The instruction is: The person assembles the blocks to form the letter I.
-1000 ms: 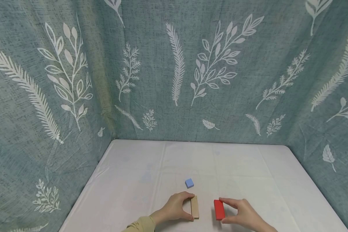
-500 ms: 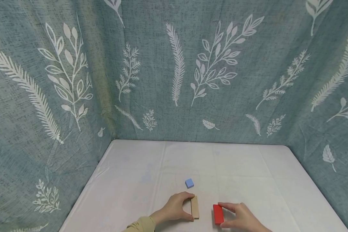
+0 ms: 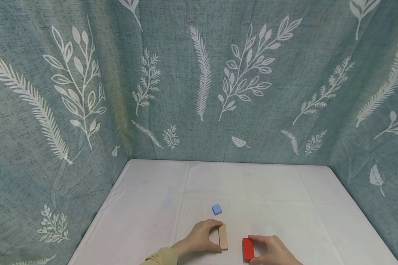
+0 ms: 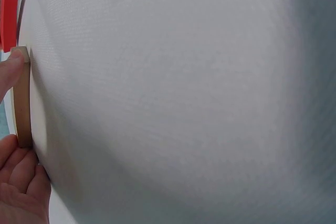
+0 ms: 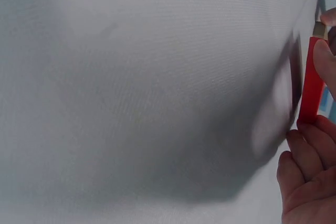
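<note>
In the head view my left hand [image 3: 200, 236] pinches a plain wooden block [image 3: 223, 237] by its two ends, thumb at the near end and fingers at the far one. To its right, my right hand [image 3: 272, 251] grips a red block [image 3: 248, 250] the same way. The left wrist view shows the wooden block [image 4: 22, 100] on edge by the cloth, with part of the red block [image 4: 9, 17] beyond it. In the right wrist view the red block [image 5: 312, 85] appears slightly off the cloth, its shadow apart from it.
A small blue cube [image 3: 216, 209] lies on the white-covered table [image 3: 278, 195], beyond the left hand. Patterned green-blue curtains [image 3: 172, 88] hang along the back and both sides of the table.
My right hand has drawn the red block toward me and slightly left. The left hand, the wooden block and the blue cube have stayed in place.
</note>
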